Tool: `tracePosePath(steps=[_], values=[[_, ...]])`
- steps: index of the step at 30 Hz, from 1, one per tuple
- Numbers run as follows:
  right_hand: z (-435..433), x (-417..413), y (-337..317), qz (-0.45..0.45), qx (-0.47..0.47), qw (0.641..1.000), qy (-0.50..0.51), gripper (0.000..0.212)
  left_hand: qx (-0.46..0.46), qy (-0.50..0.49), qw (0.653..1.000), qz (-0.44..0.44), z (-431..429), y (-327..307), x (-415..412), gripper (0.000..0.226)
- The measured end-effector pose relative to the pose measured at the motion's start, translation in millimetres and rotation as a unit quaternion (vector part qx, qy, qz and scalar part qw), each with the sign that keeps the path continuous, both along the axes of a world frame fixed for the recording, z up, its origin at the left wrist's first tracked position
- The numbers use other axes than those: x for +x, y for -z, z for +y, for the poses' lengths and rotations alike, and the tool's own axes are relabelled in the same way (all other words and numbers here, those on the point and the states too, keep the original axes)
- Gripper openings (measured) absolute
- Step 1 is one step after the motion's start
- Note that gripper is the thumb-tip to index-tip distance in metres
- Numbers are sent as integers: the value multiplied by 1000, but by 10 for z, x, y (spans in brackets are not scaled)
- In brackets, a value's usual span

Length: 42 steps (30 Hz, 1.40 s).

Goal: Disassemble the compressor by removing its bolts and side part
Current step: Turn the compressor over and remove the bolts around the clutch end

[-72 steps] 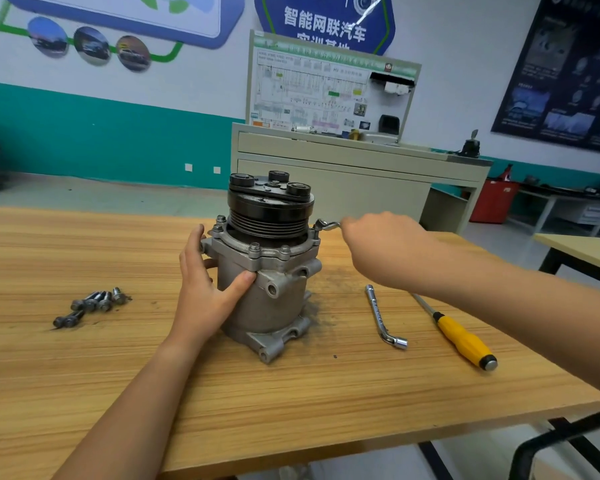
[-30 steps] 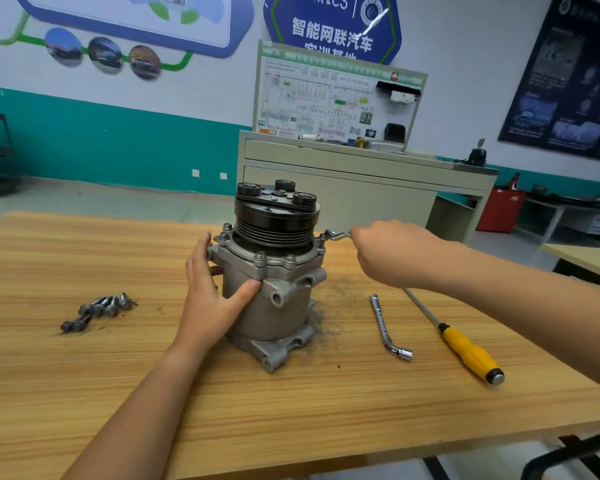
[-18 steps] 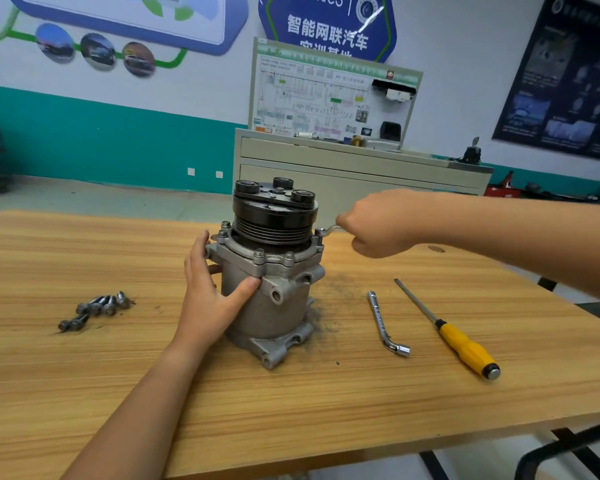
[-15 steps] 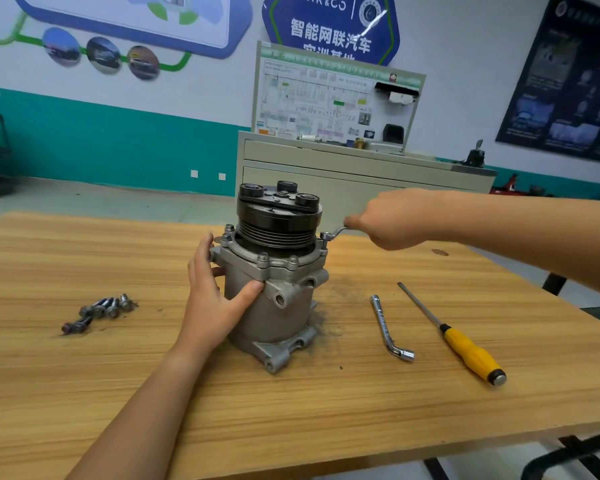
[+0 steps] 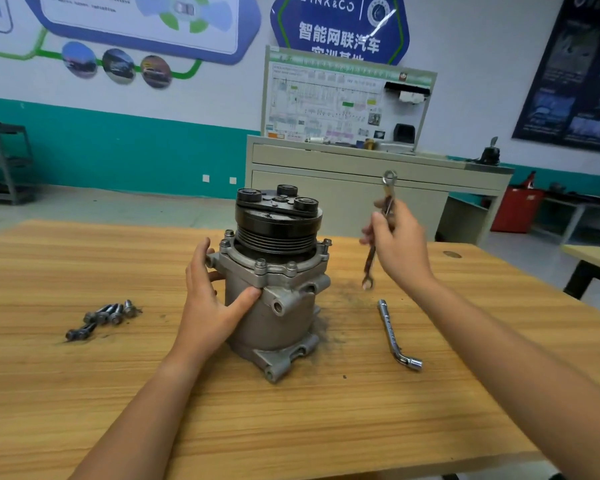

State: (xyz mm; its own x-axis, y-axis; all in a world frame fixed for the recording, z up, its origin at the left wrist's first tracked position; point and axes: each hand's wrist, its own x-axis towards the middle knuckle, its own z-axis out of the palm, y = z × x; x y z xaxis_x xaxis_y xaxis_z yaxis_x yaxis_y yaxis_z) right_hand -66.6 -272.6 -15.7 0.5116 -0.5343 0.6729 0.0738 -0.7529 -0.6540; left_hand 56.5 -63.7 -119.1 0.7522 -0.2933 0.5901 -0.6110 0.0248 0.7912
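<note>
1. The compressor (image 5: pixel 274 299) is standing upright near the middle of the wooden surface (image 5: pixel 291 427), with its black pulley (image 5: pixel 278 220) facing up.
2. My left hand (image 5: pixel 212 306) is gripping the grey body. The fingers are reaching round its left side, and the thumb is pressing on the front just under the flange.
3. My right hand (image 5: pixel 399 247) is grasping a wrench (image 5: pixel 370 261) around its middle. I am holding it nearly upright in the air to the right of the compressor, ring end up and open end down, clear of the housing.
4. Several flange bolts (image 5: pixel 260 265) are sitting in the rim below the pulley.
5. Loose bolts (image 5: pixel 104 315) are lying in a small cluster on the surface, well to the left.
6. An L-shaped socket wrench (image 5: pixel 394 332) is lying flat to the right of the compressor, nearer to me than my right hand.
</note>
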Motion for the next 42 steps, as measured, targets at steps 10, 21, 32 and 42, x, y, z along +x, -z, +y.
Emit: tracePosePath(steps=[10,21,32,42], values=[[442,-177,906,-97,174,978,-64,19,31,-90,994,-54,47,-105,-273,71],[469,-147,1162,-36,157,981,-108,22,163,-164,869,-438,72,-1225,-875,29],[474,-172,1153,-22,169,978,-120,19,608,-27,597,-523,-832,-1698,-502,23],[450,-147,1172,-21,184,976,-118,19,477,-10,768,-428,-753,-2453,-581,25]])
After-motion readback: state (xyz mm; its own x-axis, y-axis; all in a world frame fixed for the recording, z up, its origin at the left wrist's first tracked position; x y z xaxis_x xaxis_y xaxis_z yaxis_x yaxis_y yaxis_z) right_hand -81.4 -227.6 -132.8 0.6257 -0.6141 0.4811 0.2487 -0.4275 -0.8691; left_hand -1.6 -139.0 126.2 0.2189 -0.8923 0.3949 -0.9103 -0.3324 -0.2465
